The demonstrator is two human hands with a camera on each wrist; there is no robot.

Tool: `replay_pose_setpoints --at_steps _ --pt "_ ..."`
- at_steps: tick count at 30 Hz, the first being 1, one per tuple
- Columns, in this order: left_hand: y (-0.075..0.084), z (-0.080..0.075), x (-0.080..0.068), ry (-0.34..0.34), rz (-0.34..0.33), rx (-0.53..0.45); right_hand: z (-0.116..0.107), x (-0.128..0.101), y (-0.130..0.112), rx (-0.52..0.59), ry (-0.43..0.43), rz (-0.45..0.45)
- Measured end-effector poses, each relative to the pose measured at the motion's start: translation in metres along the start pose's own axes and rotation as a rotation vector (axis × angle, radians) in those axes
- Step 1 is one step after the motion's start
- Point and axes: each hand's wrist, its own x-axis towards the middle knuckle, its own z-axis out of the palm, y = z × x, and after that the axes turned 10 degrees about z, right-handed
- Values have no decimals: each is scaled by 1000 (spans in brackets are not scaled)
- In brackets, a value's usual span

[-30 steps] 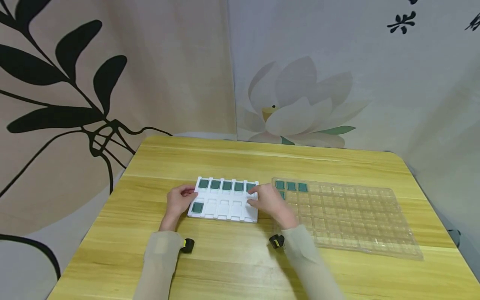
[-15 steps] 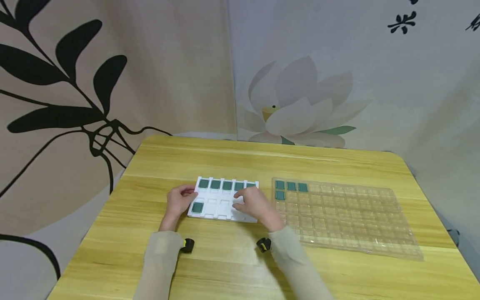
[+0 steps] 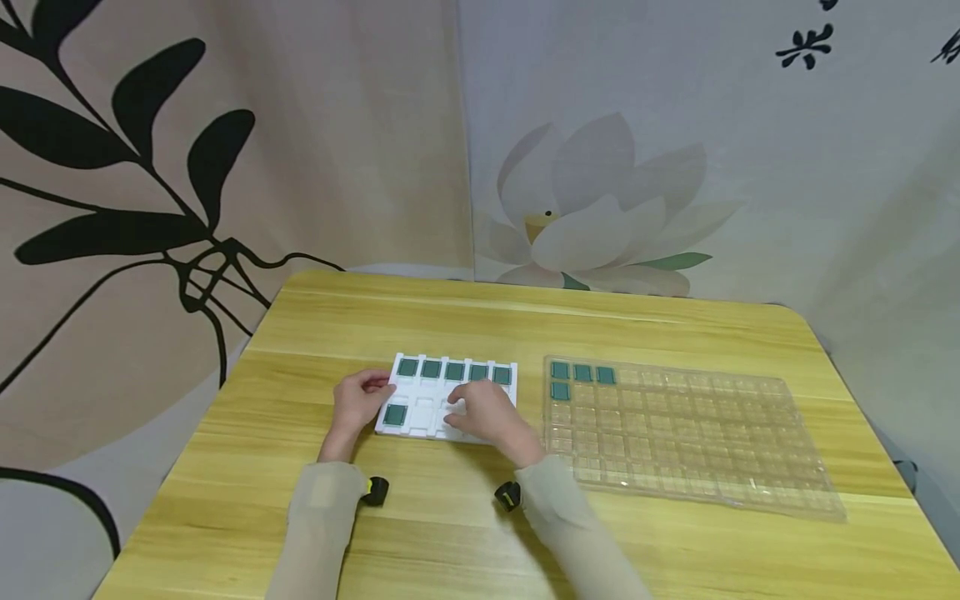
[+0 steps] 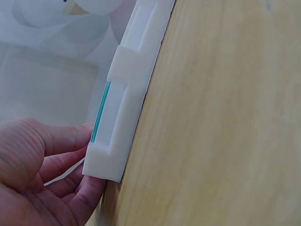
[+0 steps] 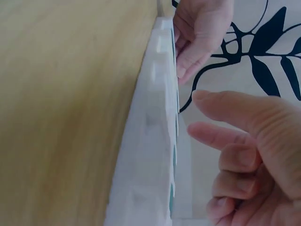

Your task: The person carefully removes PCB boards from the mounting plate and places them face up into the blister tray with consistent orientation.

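Observation:
A white slotted tray (image 3: 437,402) lies on the table, with a back row of dark green square chips (image 3: 453,372) and one green chip (image 3: 395,415) at its front left. My left hand (image 3: 360,407) grips the tray's left end; in the left wrist view its thumb lies on the top edge and its other fingers reach the end and underside. My right hand (image 3: 491,414) hovers over the front right part of the tray. In the right wrist view its thumb and forefinger (image 5: 225,106) stand apart with nothing between them, the other fingers curled in.
A clear plastic tray (image 3: 690,433) with many square pockets lies to the right on the wooden table (image 3: 420,533). Several green chips (image 3: 582,373) sit in its back left corner. Printed curtains (image 3: 360,150) hang behind the table.
My right hand has moved left across the white tray, away from its right end, uncovering the back right chip. The left hand and both trays have stayed put.

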Motion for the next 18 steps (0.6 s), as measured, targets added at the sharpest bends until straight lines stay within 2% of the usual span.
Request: replay_pose_setpoints --at_steps 7,18 --pt "-3 1 1 6 14 1 11 4 -9 -47 22 -34" --pt "-3 0 2 -12 -1 -14 21 10 -21 -54 6 -41"
